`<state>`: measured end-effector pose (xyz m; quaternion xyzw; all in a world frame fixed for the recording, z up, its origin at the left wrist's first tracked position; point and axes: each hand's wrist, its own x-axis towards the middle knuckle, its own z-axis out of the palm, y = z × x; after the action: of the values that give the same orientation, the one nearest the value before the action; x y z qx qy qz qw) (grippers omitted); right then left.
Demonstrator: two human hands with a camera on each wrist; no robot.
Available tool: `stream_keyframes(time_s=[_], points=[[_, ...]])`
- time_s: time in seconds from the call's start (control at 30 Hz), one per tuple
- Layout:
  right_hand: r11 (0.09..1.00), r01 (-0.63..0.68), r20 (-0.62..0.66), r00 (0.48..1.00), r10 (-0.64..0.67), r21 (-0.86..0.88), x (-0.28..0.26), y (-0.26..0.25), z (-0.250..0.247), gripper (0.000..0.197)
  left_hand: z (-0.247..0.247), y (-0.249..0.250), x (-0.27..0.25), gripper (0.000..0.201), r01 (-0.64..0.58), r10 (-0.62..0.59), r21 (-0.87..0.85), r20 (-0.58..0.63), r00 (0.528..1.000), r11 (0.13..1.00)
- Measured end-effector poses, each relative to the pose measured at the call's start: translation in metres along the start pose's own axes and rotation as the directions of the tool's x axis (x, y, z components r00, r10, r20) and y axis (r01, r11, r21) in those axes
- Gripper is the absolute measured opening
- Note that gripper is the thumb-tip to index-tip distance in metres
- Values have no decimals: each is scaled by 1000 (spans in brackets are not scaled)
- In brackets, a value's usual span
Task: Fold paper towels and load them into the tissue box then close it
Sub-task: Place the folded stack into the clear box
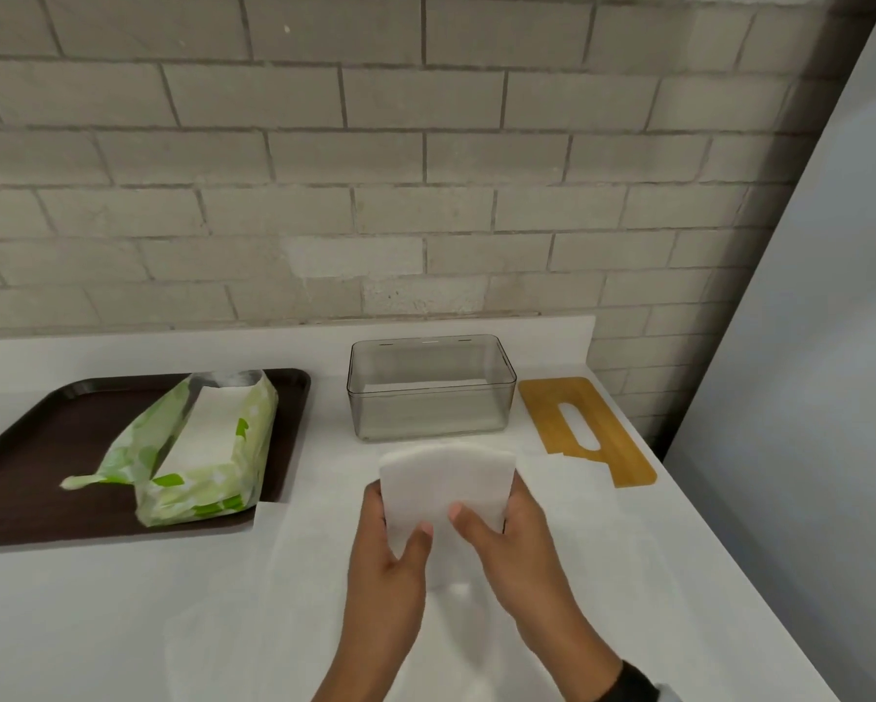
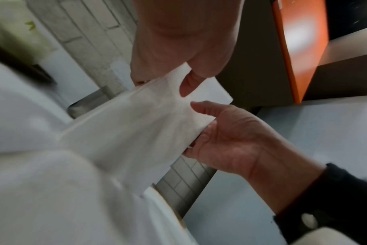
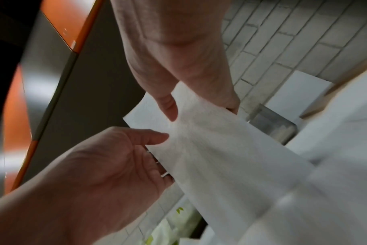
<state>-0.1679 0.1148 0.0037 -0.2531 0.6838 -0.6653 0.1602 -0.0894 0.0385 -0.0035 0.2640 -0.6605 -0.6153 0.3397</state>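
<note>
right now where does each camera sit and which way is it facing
Head: worn on the head, looking forward and down at the counter; left hand and right hand hold a folded paper towel before the clear tissue box.
Left wrist: looks along the left hand; the right hand shows opposite.
Right wrist: looks along the right hand; the left hand shows opposite.
Shared: all three show both hands and the towel.
</note>
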Motion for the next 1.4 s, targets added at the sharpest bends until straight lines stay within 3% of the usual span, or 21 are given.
stream_keyframes(time_s=[0.07, 0.2, 0.3, 0.4, 0.5, 0.6, 0.67, 0.73, 0.8, 0.87, 1.07, 1.13, 1.33, 1.4], points=[[996, -28, 13, 999, 29, -81, -1, 7, 1, 35, 3, -2, -2, 43, 39, -39, 23, 8, 999, 999], [996, 16, -38, 999, -19, -83, 3, 6, -2, 39, 8, 0, -3, 42, -1, 1, 26, -1, 1000, 1000], [990, -42, 15, 999, 44, -136, 5, 13, 1, 46, 8, -5, 0, 38, 15, -13, 56, -28, 1000, 998], [979, -76, 118, 988, 100, -189, 12, 19, 9, 46, -4, -4, 8, 26, -36, 51, 119, -129, 990, 992], [967, -124, 233, 956, 176, -224, 30, 16, 19, 32, -35, 8, 21, 22, -122, 168, 172, -284, 944, 978], [956, -245, 155, 951, 269, -158, 63, 24, 22, 24, -79, 18, 30, 18, -109, 169, 186, -350, 921, 976], [919, -372, 98, 918, 385, -130, 87, 34, 20, 19, -105, 18, 28, 17, -67, 139, 209, -349, 927, 976], [863, -453, 80, 874, 479, -222, 105, 47, 19, 17, -123, 15, 23, 18, 2, 81, 226, -358, 930, 974], [766, -421, 86, 849, 521, -485, 118, 57, 23, 17, -134, 10, 15, 22, 48, 40, 228, -367, 929, 972], [609, -339, 58, 842, 537, -717, 124, 59, 31, 21, -139, 6, 6, 22, 62, 26, 218, -378, 925, 974], [381, -93, 122, 856, 503, -920, 118, 41, 55, 38, -140, -11, -10, 16, 104, -27, 191, -370, 929, 976], [346, -33, 156, 848, 506, -938, 116, 41, 60, 38, -140, -13, -13, 15, 96, -18, 204, -353, 935, 974], [276, -23, 138, 824, 550, -961, 107, 51, 69, 64, -137, -16, -16, 16, 106, -39, 201, -311, 950, 974], [287, 3, 165, 822, 544, -958, 105, 51, 68, 66, -135, -17, -15, 16, 110, -47, 198, -296, 954, 974]])
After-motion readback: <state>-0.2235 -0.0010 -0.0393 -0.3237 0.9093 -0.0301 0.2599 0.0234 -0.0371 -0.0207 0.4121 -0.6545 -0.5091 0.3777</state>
